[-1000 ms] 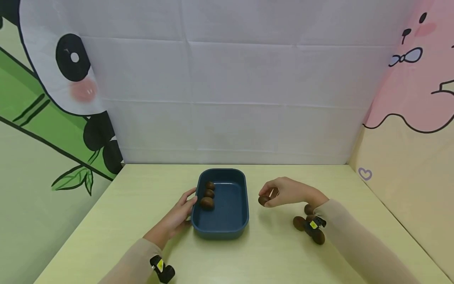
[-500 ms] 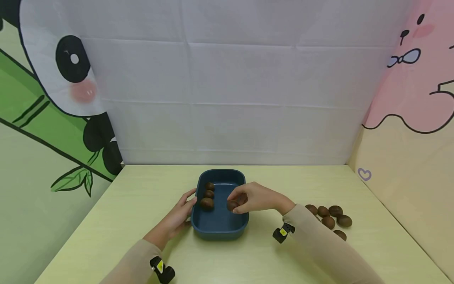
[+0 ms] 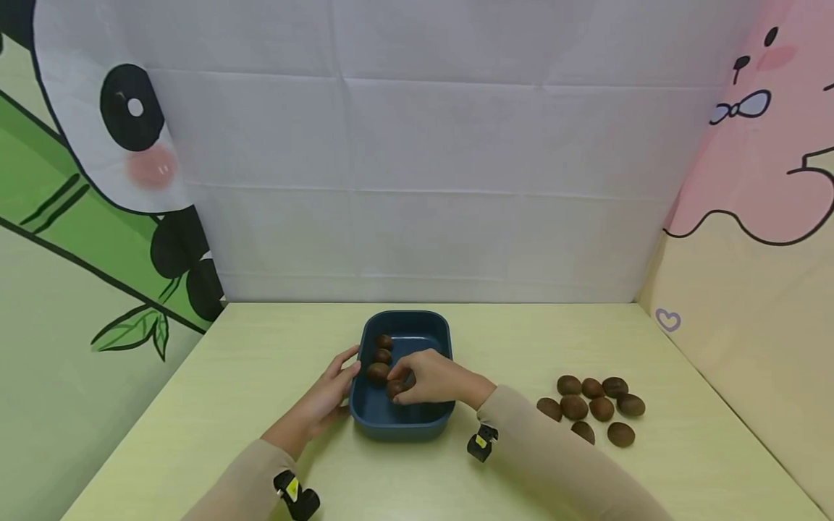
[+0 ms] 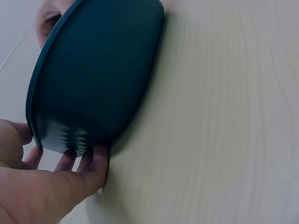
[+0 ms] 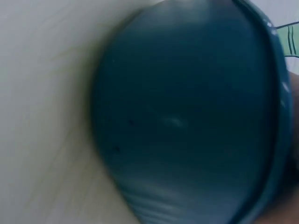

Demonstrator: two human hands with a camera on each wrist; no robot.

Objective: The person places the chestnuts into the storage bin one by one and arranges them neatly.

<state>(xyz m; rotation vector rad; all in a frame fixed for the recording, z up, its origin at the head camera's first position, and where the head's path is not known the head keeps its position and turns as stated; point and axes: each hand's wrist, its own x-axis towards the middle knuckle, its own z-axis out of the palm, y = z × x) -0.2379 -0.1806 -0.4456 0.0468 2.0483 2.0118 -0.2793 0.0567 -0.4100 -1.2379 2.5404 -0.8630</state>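
A dark blue rectangular box (image 3: pixel 417 431) stands upright on the table in the head view. My left hand (image 3: pixel 321 399) rests against its left side, its fingers (image 4: pixel 100 163) spread on the outer wall and one digit at the rim. Inside, several brown chestnuts (image 3: pixel 377 373) line the left wall. My right hand (image 3: pixel 431 378) reaches over the right rim and pinches another chestnut (image 3: pixel 394 388) low in the box beside that row, mostly covered by the fingers. In the right wrist view, the box wall fills most of the frame, blurred, and the right hand shows only at the edge.
Several loose chestnuts (image 3: pixel 601 409) lie in a group on the table (image 3: pixel 508 333) to the right, near the right sleeve. A white sheet (image 3: pixel 430 145) hangs behind the table. Printed cloths with cartoon animals stand at both sides.
My right hand has carried the chestnut leftward from above the table into the box. More of the loose chestnuts show as the arm moved off them. The left hand has stayed at the box.
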